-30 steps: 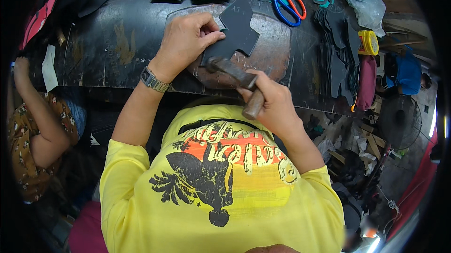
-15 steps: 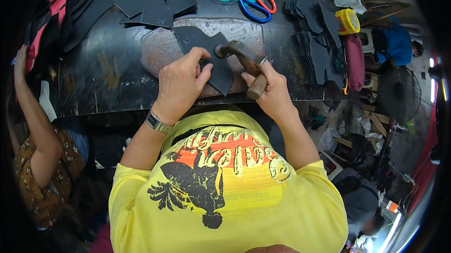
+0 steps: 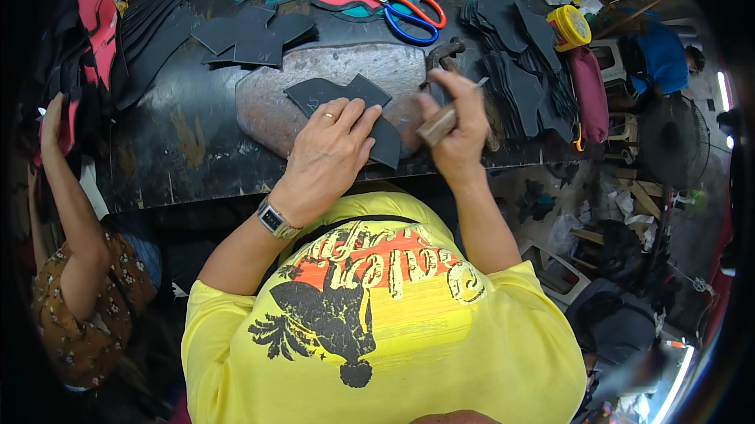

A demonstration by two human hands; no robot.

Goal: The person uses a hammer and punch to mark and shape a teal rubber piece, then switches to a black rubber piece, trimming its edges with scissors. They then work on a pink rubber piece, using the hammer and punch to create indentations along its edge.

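Observation:
My left hand (image 3: 326, 145) lies with its fingers stretched over a black cut sheet piece (image 3: 384, 141), pressing it against a worn stone-like slab (image 3: 263, 101). Chalk-like marks show on the piece, and its middle is partly covered by my fingers. To the right, my right hand (image 3: 458, 129) is closed round a short wooden-handled tool (image 3: 437, 126); a thin pale tip sticks out past the fingers, too blurred to tell its kind. Behind that hand a hammer (image 3: 447, 51) rests on the table, its dark head at the slab's right edge and its handle partly hidden.
Scissors (image 3: 413, 19) with red and blue handles lie at the back over pink and teal pieces. Stacked black pieces (image 3: 511, 90) and a yellow tub (image 3: 572, 27) stand right. More black pieces (image 3: 255, 35) lie back left. Another person's arm (image 3: 75, 212) reaches in at left.
The hammer has left my right hand and lies on the table to the right. My left hand has flattened onto the black piece, which has shifted. My right hand has moved slightly right.

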